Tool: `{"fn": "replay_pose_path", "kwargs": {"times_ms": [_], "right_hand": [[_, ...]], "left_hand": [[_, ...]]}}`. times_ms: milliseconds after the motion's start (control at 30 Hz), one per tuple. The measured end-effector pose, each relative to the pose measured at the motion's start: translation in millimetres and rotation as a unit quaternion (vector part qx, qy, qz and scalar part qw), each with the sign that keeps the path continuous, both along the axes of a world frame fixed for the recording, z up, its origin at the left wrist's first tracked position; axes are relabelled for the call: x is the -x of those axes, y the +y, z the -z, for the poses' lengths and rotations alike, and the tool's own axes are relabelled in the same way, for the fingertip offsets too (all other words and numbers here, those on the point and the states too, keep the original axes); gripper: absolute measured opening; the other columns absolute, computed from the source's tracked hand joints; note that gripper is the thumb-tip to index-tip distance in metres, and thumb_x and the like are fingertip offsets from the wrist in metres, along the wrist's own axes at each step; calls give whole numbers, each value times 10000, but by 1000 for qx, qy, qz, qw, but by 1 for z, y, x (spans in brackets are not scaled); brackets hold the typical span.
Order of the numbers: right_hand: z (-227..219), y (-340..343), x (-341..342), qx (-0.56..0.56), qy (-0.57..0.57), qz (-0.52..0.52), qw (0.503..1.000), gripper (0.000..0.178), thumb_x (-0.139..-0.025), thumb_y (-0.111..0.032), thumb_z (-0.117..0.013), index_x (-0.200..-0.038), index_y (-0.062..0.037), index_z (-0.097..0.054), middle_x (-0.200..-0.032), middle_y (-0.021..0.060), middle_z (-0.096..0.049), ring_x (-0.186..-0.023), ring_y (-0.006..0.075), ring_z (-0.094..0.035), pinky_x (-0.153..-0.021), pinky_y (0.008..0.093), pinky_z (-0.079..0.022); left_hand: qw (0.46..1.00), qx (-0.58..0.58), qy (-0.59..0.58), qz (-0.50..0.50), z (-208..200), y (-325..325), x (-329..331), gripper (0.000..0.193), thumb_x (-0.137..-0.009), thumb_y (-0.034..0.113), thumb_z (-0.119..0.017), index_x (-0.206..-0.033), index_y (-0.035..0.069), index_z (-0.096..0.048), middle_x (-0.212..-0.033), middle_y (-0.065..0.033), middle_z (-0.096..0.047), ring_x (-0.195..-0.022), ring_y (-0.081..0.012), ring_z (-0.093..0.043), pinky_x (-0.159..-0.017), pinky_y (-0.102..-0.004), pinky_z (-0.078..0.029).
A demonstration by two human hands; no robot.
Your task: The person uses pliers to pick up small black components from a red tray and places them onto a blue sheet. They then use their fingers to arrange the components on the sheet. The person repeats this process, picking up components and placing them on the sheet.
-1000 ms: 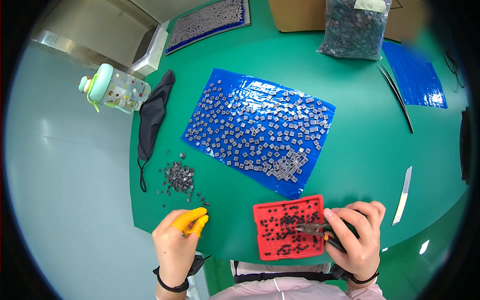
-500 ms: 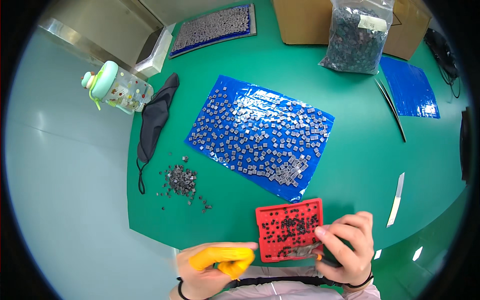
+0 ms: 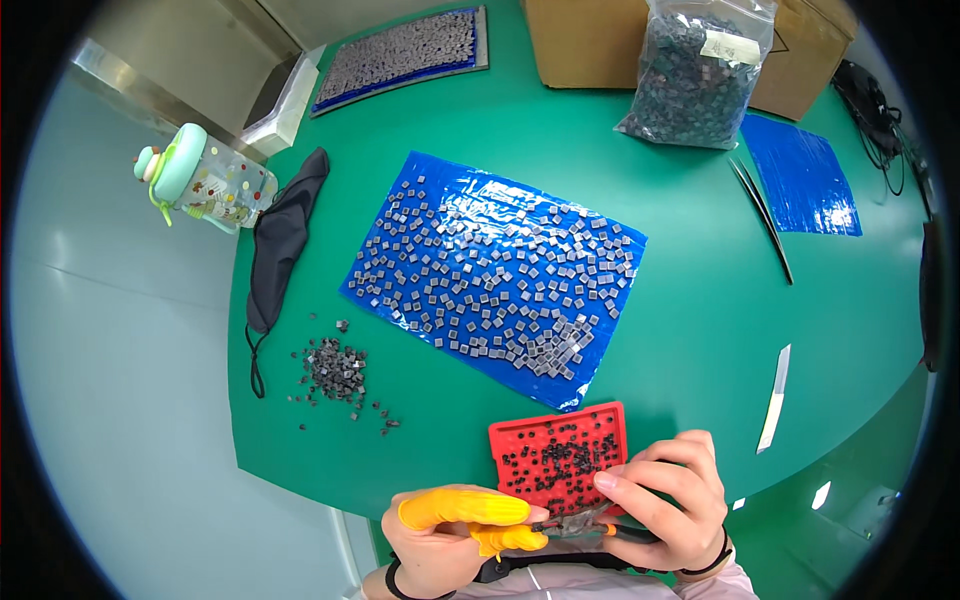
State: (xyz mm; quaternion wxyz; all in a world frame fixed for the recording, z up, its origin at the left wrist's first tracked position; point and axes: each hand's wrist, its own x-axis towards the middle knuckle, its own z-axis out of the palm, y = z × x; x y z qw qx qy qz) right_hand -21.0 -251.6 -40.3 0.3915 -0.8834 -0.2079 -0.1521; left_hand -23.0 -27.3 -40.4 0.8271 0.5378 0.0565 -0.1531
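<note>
My right hand [image 3: 672, 512] grips a pair of pliers [image 3: 578, 522] with grey jaws and black-and-orange handles. The jaws point left, just past the near edge of a red tray [image 3: 495, 452]. Small black pieces [image 3: 572, 458] lie scattered in that tray. Yellow covers wrap the thumb and forefinger of my left hand [image 3: 440, 545]. Those fingers are pinched together at the tips of the plier jaws. Something small and dark shows between them, too small to name.
A blue sheet [image 3: 395, 290] with many small grey square blocks lies mid-table. Left of it are a heap of dark pieces [image 3: 337, 368], a black mask [image 3: 280, 240] and a bottle [image 3: 225, 185]. Tweezers [image 3: 765, 220], a knife blade [image 3: 774, 400] and a filled plastic bag [image 3: 690, 85] are to the right.
My left hand has moved right, bringing its pinched fingers to the plier jaws. The pliers have come off the tray toward me. The whole view has shifted slightly.
</note>
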Motion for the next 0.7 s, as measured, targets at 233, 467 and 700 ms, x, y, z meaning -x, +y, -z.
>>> {"fn": "replay_pose_path", "kwargs": {"times_ms": [233,467,700], "right_hand": [[-1,0,-2,10,-2,-3,1000,607,-503,-194,-825,-1092,-103,-706,-966,10,-662,-822,220,-582,-684,381,-389],[2,0,0,-13,22,1,1000,519,-500,-172,-813,-1008,-109,-727,-915,12,-655,-802,216,-577,-664,378,-408],[-2,1,1,-27,20,32,999,478,-465,-93,-745,-941,-103,-716,-872,17,-645,-780,221,-571,-647,375,-411]], "left_hand": [[995,-69,-53,-41,0,4,6,182,-790,-152,-675,-967,-121,-650,-973,-248,-683,-863,-321,-706,-723,-398,-630],[982,-151,-108,27,-9,3,-4,191,-786,-142,-683,-973,-109,-663,-972,-225,-691,-853,-283,-710,-720,-358,-621],[991,-57,-73,92,-14,-2,-21,271,-780,-108,-744,-1038,-131,-665,-1007,-202,-713,-931,-276,-715,-836,-360,-596]]}}
